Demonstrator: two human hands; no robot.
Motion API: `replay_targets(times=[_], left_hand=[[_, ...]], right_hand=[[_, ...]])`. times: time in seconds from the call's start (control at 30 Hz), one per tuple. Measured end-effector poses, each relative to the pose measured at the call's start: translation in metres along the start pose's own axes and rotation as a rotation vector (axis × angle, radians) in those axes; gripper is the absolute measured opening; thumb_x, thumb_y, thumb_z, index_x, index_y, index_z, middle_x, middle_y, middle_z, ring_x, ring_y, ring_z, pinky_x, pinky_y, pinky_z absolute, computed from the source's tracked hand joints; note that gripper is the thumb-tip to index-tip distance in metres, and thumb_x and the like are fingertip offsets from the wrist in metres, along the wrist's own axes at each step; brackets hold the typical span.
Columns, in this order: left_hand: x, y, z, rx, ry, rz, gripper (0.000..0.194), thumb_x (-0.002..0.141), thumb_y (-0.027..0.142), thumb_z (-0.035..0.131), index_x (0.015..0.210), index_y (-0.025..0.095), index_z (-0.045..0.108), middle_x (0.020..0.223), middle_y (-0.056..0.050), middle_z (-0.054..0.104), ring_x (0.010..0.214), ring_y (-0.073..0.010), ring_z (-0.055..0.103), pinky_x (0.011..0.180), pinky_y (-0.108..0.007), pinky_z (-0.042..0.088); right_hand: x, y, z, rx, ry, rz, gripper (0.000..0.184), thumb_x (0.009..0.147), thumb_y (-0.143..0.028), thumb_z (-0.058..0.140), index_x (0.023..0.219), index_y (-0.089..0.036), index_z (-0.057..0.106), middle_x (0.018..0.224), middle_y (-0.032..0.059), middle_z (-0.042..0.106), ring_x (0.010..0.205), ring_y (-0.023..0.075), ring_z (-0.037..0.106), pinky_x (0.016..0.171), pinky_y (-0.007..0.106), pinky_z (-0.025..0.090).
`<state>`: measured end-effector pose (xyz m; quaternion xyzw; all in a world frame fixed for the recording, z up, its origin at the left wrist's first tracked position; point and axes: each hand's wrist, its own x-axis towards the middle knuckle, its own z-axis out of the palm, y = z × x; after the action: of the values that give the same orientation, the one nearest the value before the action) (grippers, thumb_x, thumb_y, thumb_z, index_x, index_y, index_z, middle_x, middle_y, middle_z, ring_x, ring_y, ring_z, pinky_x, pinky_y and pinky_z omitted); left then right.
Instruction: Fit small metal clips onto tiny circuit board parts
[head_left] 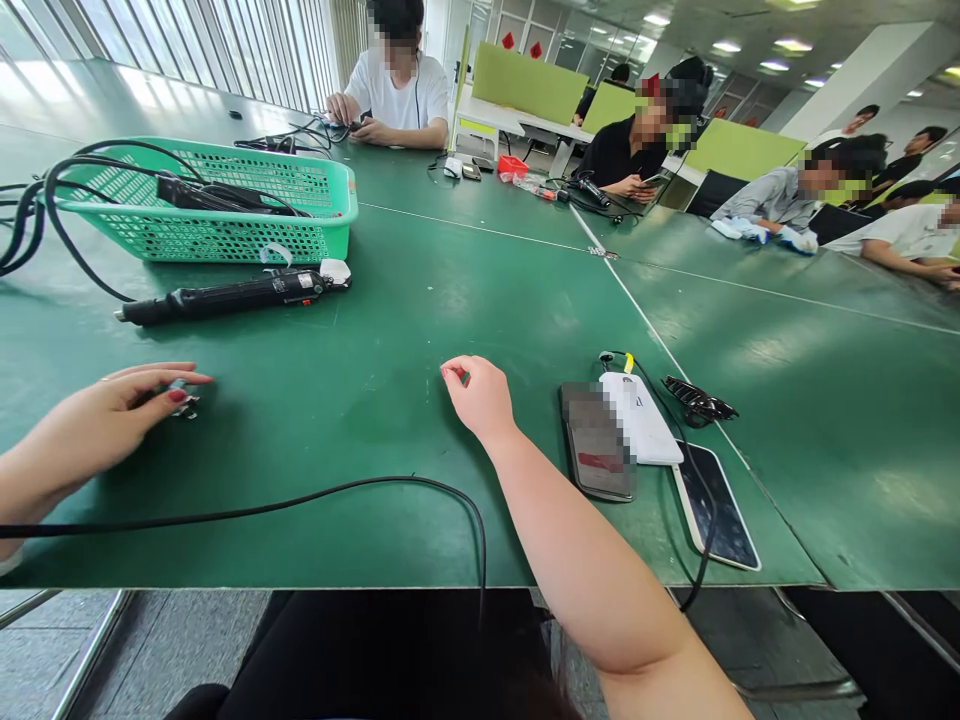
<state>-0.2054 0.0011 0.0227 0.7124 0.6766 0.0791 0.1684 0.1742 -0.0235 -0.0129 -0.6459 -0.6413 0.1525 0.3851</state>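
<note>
At the left, my left hand (112,415) is low over the green table, fingers long and thumb bent in. Small shiny metal pieces (187,408) show between and under its thumb and fingers; their exact kind is too small to tell. My right hand (480,395) is over the middle of the table, fingers curled together in a pinch. Whatever is between those fingertips, if anything, is hidden. Beyond my left hand lies a black electric screwdriver (232,297) with a cable at one end, in front of a green plastic basket (247,235).
Black power adapters (217,195) and cables fill the basket. A black cable (360,485) crosses the near table. On the right lie a dark phone (598,440), a white power bank (643,420), another phone (718,505) and black crumpled plastic (697,402). Several people sit around the far side.
</note>
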Motion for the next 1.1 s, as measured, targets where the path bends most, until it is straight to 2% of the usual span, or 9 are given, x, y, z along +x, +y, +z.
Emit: replay_targets(times=[0.07,0.13,0.3,0.43,0.5,0.6,0.73,0.9,1.1], left_hand=[[0.0,0.022,0.01,-0.106,0.003,0.045,0.034,0.085,0.033,0.042,0.112,0.022,0.058,0.143,0.0,0.045,0.126,-0.0228,0.046,0.105,-0.037,0.033],[0.003,0.044,0.024,-0.172,-0.02,0.166,0.031,0.083,0.032,0.046,0.108,0.021,0.061,0.14,-0.003,0.048,0.133,-0.0234,0.037,0.111,-0.039,0.024],[0.018,0.118,0.065,-0.334,-0.053,0.376,0.027,0.081,0.036,0.052,0.1,0.026,0.068,0.132,-0.004,0.056,0.132,-0.0252,0.038,0.111,-0.04,0.024],[0.028,0.185,0.088,-0.706,-0.129,0.378,0.024,0.081,0.033,0.054,0.097,0.025,0.07,0.124,-0.004,0.061,0.117,-0.022,0.052,0.105,-0.032,0.032],[0.032,0.204,0.095,-0.88,-0.175,0.294,0.027,0.083,0.032,0.052,0.102,0.022,0.068,0.116,-0.006,0.064,0.108,-0.0205,0.056,0.098,-0.033,0.038],[0.039,0.206,0.098,-1.149,-0.18,0.214,0.027,0.083,0.031,0.054,0.105,0.02,0.066,0.107,-0.006,0.065,0.101,-0.0163,0.056,0.093,-0.029,0.04],[0.045,0.188,0.093,-1.413,-0.221,0.116,0.023,0.082,0.026,0.059,0.102,0.018,0.067,0.107,-0.005,0.061,0.09,-0.0098,0.054,0.083,-0.023,0.042],[0.045,0.185,0.088,-1.477,-0.243,0.046,0.03,0.082,0.021,0.058,0.112,0.021,0.065,0.09,-0.002,0.06,0.066,-0.0054,0.049,0.066,-0.02,0.041],[0.042,0.191,0.091,-1.426,-0.293,0.052,0.025,0.087,0.018,0.052,0.108,0.017,0.065,0.09,-0.005,0.064,0.066,-0.006,0.053,0.067,-0.021,0.044]], right_hand=[[0.0,0.0,0.0,0.011,-0.003,-0.001,0.021,0.084,-0.026,0.046,0.081,-0.023,0.067,0.082,0.0,0.066,0.07,0.0126,0.056,0.067,0.026,0.044],[-0.001,0.0,0.0,0.02,-0.004,-0.002,0.022,0.084,-0.027,0.046,0.081,-0.023,0.067,0.082,0.0,0.066,0.071,0.0127,0.056,0.066,0.026,0.044],[-0.001,-0.001,0.001,0.037,-0.014,0.004,0.021,0.084,-0.028,0.047,0.08,-0.023,0.067,0.083,-0.0005,0.067,0.071,0.0127,0.058,0.065,0.026,0.044],[0.001,0.001,0.002,0.021,-0.029,-0.013,0.022,0.084,-0.028,0.048,0.081,-0.023,0.069,0.084,0.0001,0.069,0.077,0.0146,0.06,0.068,0.027,0.045],[0.002,0.004,0.001,0.014,-0.066,-0.009,0.022,0.084,-0.026,0.048,0.083,-0.024,0.069,0.086,0.0004,0.07,0.08,0.0153,0.061,0.071,0.028,0.046],[0.004,0.008,0.0,0.007,-0.141,0.009,0.024,0.083,-0.019,0.048,0.086,-0.025,0.071,0.093,0.0006,0.071,0.085,0.0156,0.063,0.078,0.03,0.047],[0.004,0.01,-0.001,-0.013,-0.183,0.039,0.024,0.081,-0.016,0.05,0.091,-0.024,0.071,0.089,0.0008,0.07,0.082,0.0151,0.062,0.079,0.031,0.048],[0.001,0.002,0.001,-0.08,-0.159,-0.001,0.023,0.08,-0.03,0.059,0.1,-0.024,0.069,0.085,0.0012,0.063,0.072,0.0132,0.057,0.067,0.028,0.045],[0.005,-0.006,0.017,-0.214,-0.138,-0.168,0.025,0.085,-0.034,0.055,0.104,-0.025,0.069,0.091,0.0029,0.06,0.081,0.0144,0.055,0.067,0.027,0.042]])
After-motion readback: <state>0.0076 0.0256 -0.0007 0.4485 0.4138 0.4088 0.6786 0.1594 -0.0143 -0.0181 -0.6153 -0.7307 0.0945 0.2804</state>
